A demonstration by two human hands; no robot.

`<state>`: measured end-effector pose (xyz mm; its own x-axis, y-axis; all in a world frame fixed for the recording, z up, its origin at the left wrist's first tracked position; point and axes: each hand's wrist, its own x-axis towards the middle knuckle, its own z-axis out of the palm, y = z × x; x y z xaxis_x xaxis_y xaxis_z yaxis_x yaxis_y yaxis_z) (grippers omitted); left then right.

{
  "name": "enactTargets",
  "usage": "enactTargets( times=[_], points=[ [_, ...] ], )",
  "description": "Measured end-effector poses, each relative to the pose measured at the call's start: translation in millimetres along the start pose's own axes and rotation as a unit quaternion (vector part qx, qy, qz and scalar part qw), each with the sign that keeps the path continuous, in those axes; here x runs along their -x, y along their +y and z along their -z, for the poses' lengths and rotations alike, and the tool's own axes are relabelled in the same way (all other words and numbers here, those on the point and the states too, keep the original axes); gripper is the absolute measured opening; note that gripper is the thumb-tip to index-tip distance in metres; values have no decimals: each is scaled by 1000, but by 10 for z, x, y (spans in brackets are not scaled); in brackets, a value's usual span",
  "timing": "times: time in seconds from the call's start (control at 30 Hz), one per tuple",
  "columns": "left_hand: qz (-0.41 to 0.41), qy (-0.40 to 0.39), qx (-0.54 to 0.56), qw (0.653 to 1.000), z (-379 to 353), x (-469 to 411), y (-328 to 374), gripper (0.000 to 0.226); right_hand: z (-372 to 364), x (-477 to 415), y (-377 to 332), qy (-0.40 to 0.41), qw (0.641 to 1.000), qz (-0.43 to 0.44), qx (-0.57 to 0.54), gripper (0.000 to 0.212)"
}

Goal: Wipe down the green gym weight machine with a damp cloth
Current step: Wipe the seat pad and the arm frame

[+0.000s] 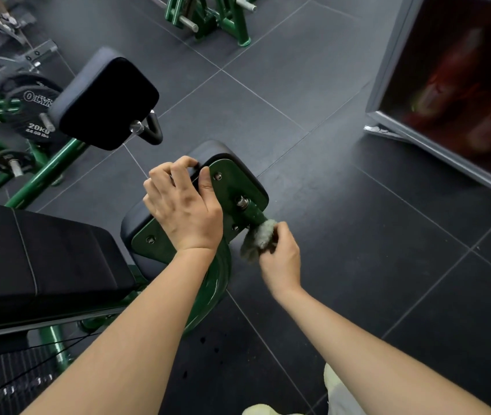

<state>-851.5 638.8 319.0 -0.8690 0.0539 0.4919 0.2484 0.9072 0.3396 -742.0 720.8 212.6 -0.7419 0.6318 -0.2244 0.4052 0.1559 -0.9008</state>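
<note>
The green weight machine has a black pad with a green metal backing plate (pixel 232 187) at the centre of the view. My left hand (pixel 184 205) grips the upper left edge of that pad, fingers curled over the cushion and thumb on the plate. My right hand (pixel 280 256) holds a bunched grey-green cloth (pixel 257 239) and presses it against the short green arm (pixel 254 215) that sticks out below the plate's bolt. The lower green frame (pixel 214 283) curves down under my left wrist.
A second black pad (pixel 106 100) with a handle stands at upper left, beside a 20 kg plate (pixel 33 109). A black bench seat (pixel 43 265) fills the left. Another green frame (pixel 223 16) is at the top, a grey-framed cabinet (pixel 447 94) at right. Dark floor tiles lie between.
</note>
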Motion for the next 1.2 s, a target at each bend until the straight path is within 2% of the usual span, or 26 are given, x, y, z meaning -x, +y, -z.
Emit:
enactTargets(
  times=[0.1,0.17,0.27,0.4,0.57,0.67,0.8,0.87,0.93,1.1,1.13,1.2],
  points=[
    [-6,3,1,1000,3,-2,-10,26,-82,22,-294,67,997,12,-23,31],
    [-7,4,5,1000,-5,-5,-3,26,-104,55,-443,85,993,-37,-77,33],
    [-11,11,12,1000,-1,-9,-15,23,-164,181,-623,74,973,-135,-170,23],
    [-21,9,34,999,29,-35,-24,17,-244,269,-844,45,961,-171,-212,20],
    [-14,-20,161,987,215,-69,-175,29,-169,248,-1150,31,976,-93,-193,21],
    [-29,-65,187,980,324,-104,-300,33,-133,232,-1223,36,981,-27,-188,18],
    [-56,-88,168,980,406,-111,-421,36,-94,187,-1273,41,973,188,-126,23],
    [-50,-81,155,983,426,-104,-493,31,-124,75,-1338,57,964,251,-72,22],
    [-40,-71,138,987,467,-68,-588,26,-186,31,-1331,80,960,268,-29,22],
    [14,-22,108,994,653,187,-964,19,-406,119,-1317,159,971,168,-55,26],
    [26,-19,112,993,669,227,-1023,19,-459,145,-1330,167,969,178,-47,25],
    [42,-14,134,990,654,244,-1068,17,-582,254,-1293,149,952,266,13,21]
  ],
)
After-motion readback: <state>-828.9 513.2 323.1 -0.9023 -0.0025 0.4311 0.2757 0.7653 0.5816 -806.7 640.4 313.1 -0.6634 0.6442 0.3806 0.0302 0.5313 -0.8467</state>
